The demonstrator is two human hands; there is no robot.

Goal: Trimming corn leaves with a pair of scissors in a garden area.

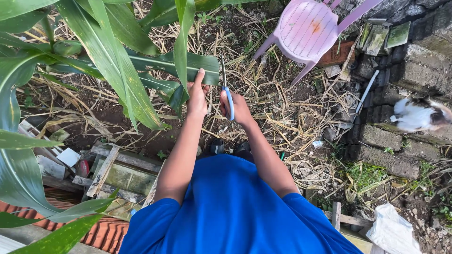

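glossy green leaf (197, 66), scissors (228, 96) — blue plastic handles, metal blades

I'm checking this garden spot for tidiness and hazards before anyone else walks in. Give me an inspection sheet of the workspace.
Surface: bare soil strewn with dry straw and stalks.
Job's things: broad green leaf, its end cut square; blue-handled scissors, blades pointing away from the person.
Clutter: broken tiles and wood scraps at lower left; white plastic bag at lower right.
Grippers: left hand grips the leaf end; right hand holds the scissors.
Cables: nothing seen.
Surroundings: pink plastic chair, mossy stone blocks, a white and brown cat on them.
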